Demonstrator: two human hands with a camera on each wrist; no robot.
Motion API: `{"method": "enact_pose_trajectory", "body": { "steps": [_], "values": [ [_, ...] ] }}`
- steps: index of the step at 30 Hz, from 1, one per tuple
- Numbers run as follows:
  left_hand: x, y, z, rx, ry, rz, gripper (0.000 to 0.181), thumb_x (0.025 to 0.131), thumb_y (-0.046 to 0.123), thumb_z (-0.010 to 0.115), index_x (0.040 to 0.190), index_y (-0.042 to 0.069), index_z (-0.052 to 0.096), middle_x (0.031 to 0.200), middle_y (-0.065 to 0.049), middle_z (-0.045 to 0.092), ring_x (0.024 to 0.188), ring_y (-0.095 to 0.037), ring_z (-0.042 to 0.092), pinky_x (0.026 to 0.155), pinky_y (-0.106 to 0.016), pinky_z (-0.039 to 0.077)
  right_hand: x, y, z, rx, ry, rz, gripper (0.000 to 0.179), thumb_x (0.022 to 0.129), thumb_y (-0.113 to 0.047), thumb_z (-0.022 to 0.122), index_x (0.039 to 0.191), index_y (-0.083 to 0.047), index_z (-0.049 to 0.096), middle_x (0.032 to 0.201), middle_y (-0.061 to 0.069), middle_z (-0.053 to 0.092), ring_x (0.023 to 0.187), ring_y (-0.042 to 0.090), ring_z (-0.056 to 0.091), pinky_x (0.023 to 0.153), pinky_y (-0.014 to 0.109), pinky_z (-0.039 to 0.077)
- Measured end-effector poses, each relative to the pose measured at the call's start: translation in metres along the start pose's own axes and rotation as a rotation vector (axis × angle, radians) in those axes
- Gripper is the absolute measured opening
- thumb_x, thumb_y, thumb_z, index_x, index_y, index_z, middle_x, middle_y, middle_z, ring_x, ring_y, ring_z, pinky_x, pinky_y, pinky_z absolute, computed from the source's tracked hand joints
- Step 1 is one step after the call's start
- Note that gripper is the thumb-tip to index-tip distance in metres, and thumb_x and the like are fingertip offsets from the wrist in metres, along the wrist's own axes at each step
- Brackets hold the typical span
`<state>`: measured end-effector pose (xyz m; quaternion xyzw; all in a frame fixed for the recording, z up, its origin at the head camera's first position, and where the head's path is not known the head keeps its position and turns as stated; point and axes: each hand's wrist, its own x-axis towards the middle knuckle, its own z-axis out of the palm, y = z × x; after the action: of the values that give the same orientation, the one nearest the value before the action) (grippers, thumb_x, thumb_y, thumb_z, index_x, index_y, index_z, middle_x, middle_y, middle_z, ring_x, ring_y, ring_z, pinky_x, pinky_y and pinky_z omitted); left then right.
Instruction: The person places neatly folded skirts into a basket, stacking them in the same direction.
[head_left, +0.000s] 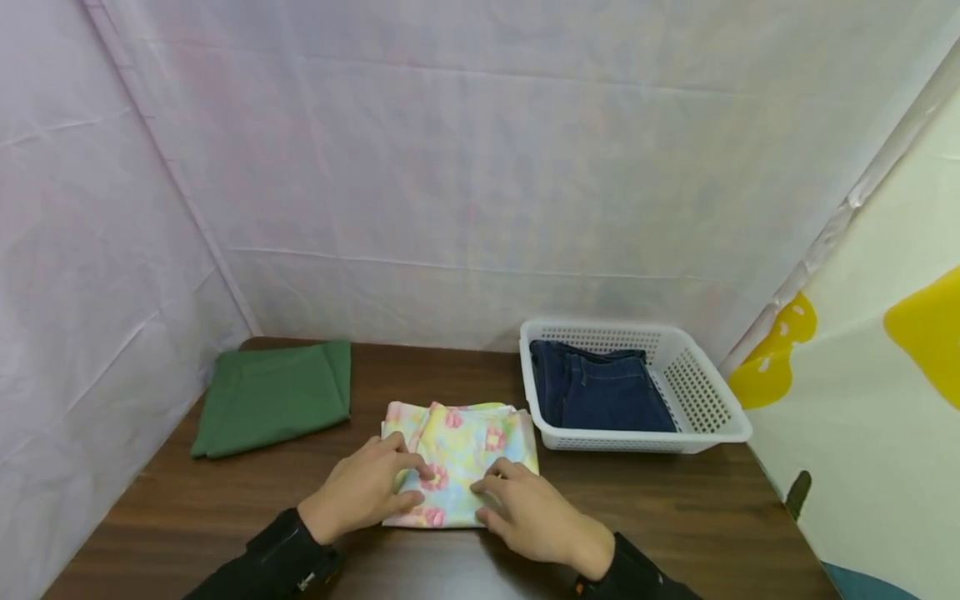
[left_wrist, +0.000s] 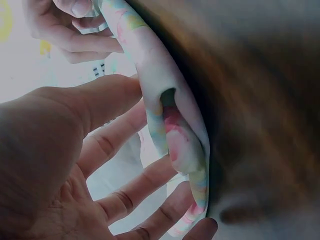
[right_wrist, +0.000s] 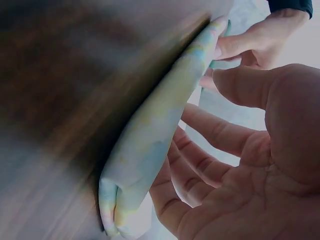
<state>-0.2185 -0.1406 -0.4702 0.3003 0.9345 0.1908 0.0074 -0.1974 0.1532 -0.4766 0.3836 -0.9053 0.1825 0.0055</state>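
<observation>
A folded floral cloth (head_left: pixel 457 492) in pastel yellow, blue and pink lies flat on the table in front of me. My left hand (head_left: pixel 367 483) rests on its left part with fingers spread and slightly bent. On the right part, my right hand (head_left: pixel 536 517) touches the top with relaxed fingers. Seen from the left wrist, the layered edge of the cloth (left_wrist: pixel 175 135) has a small gap between folds, close to my left fingers (left_wrist: pixel 135 195). In the right wrist view, the folded edge of the cloth (right_wrist: pixel 155 135) runs beside my right fingers (right_wrist: pixel 215 125).
A white plastic basket (head_left: pixel 712 437) at the back right holds folded dark blue jeans (head_left: pixel 611 392). At the back left lies a folded green garment (head_left: pixel 277 396). The brown wooden table (head_left: pixel 645 492) meets white fabric walls (head_left: pixel 465 167) at the back and sides.
</observation>
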Motion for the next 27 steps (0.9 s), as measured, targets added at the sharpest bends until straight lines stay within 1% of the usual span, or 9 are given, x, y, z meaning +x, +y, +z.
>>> {"method": "enact_pose_trajectory", "body": {
  "steps": [3,5,11,16,18,20,24,27],
  "values": [
    [-0.005,0.006,0.000,-0.005,-0.011,0.012,0.025,0.088,0.045,0.078,0.112,0.039,0.073,0.099,0.008,0.050,0.074,-0.013,0.042,0.059,-0.031,0.047,-0.008,-0.002,-0.001,0.029,0.001,-0.003,0.030,0.103,-0.035,0.062,0.126,-0.016,0.068,0.112,-0.004,0.057,0.092,0.006,0.054,0.073,0.024,0.049],
    [-0.008,0.010,0.000,-0.016,-0.017,0.018,0.025,0.087,0.045,0.078,0.111,0.038,0.074,0.100,0.007,0.050,0.074,-0.014,0.042,0.052,-0.028,0.042,-0.013,-0.003,-0.002,0.050,0.001,-0.010,0.029,0.103,-0.035,0.061,0.125,-0.016,0.068,0.112,-0.005,0.057,0.092,0.007,0.055,0.072,0.023,0.050],
    [-0.019,0.020,0.005,-0.031,-0.040,0.030,0.026,0.087,0.048,0.078,0.111,0.041,0.073,0.101,0.008,0.050,0.074,-0.012,0.043,0.049,-0.025,0.041,-0.030,-0.008,-0.003,0.114,-0.004,-0.034,0.027,0.104,-0.035,0.060,0.122,-0.016,0.069,0.110,-0.006,0.057,0.093,0.006,0.056,0.075,0.023,0.050],
    [-0.024,0.028,0.007,-0.032,-0.048,0.032,0.026,0.086,0.048,0.079,0.110,0.044,0.072,0.101,0.009,0.050,0.074,-0.012,0.042,0.048,-0.024,0.040,-0.039,-0.012,-0.006,0.156,-0.023,-0.027,0.027,0.105,-0.036,0.058,0.121,-0.018,0.069,0.111,-0.008,0.058,0.092,0.004,0.055,0.077,0.023,0.050],
    [-0.026,0.030,0.008,-0.030,-0.041,0.032,0.026,0.086,0.047,0.079,0.110,0.044,0.072,0.102,0.009,0.050,0.075,-0.012,0.043,0.048,-0.024,0.040,-0.042,-0.013,-0.007,0.167,-0.027,-0.017,0.027,0.105,-0.037,0.058,0.121,-0.018,0.069,0.112,-0.009,0.057,0.093,0.003,0.055,0.078,0.024,0.051],
    [-0.027,0.033,0.008,-0.035,-0.040,0.024,0.026,0.086,0.047,0.080,0.110,0.044,0.072,0.103,0.009,0.050,0.077,-0.012,0.043,0.048,-0.024,0.039,-0.044,-0.014,-0.008,0.200,-0.046,0.003,0.028,0.105,-0.039,0.057,0.122,-0.019,0.068,0.112,-0.010,0.056,0.093,0.003,0.055,0.078,0.024,0.051],
    [-0.031,0.036,0.009,-0.072,-0.036,0.002,0.027,0.085,0.045,0.081,0.111,0.041,0.073,0.106,0.008,0.050,0.079,-0.012,0.043,0.048,-0.025,0.040,-0.048,-0.014,-0.007,0.268,-0.084,0.059,0.033,0.105,-0.045,0.054,0.125,-0.022,0.066,0.113,-0.012,0.055,0.094,0.002,0.054,0.079,0.025,0.051],
    [-0.033,0.037,0.010,-0.097,-0.008,-0.005,0.027,0.085,0.043,0.082,0.110,0.038,0.075,0.107,0.008,0.051,0.080,-0.012,0.043,0.053,-0.027,0.044,-0.049,-0.014,-0.007,0.290,-0.071,0.081,0.037,0.105,-0.047,0.053,0.129,-0.022,0.065,0.116,-0.011,0.056,0.096,0.003,0.055,0.079,0.026,0.051]
  ]
}}
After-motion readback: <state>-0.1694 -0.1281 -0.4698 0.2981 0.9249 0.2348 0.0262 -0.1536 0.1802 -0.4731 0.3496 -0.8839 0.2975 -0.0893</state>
